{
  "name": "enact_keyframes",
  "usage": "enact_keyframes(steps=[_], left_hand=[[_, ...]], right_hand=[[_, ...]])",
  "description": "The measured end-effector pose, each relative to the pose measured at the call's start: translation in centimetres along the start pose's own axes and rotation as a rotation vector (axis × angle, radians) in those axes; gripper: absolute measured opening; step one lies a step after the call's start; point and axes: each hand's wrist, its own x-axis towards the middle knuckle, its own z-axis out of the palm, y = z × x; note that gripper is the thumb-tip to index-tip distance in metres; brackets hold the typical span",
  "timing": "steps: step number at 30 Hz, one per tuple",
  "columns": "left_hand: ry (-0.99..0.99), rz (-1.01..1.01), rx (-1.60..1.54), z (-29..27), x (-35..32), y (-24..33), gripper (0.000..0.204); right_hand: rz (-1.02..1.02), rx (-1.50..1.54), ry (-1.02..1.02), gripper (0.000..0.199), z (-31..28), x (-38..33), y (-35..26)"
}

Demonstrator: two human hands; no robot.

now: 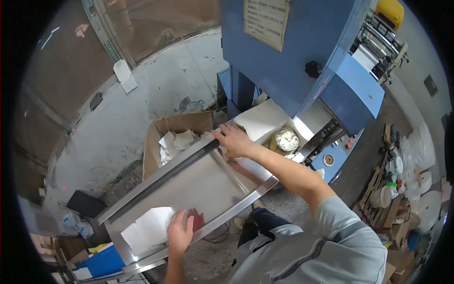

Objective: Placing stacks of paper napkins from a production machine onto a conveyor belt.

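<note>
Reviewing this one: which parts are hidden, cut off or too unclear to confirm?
All in the head view:
Left hand: its palm is hidden, so contact with the white paper is unclear.
Right hand: the hand itself hides whatever lies beneath it.
Cardboard box: paper scraps cover its floor.
Blue machine: the upper edge cuts off its top.
Clutter at far right: many pieces too small to identify.

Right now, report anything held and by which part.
It cannot be told: the left hand is at the right edge of the white paper, the right hand on the far rail of the metal tray; neither grip shows clearly.
</note>
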Motion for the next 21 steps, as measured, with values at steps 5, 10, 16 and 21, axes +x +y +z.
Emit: enact_keyframes(steps=[5, 10, 16, 21], left_hand=[[0.110, -0.302, -0.667, 1.8, 6.0, 2.0, 0.034], [0.094, -0.351, -0.707, 8.2, 17.8, 7.7, 0.044], [0.057, 0.017, -0.228, 14.4, 27.9, 16.5, 0.087], [-0.221, -0.208, -0.002, 16.2, 32.3, 22.3, 0.111]], right_hand=[[0.030, -0.030, 0.007, 0.094, 0.4, -1.3, -2.0], [-0.021, 0.132, 0.159, 0.084, -0.5, -7.2, -5.6], [0.012, 0.216, 0.206, 0.083, -1.0, -12.5, -6.4], [0.055, 0.213, 0.189, 0.080, -0.6, -13.6, -5.7]])
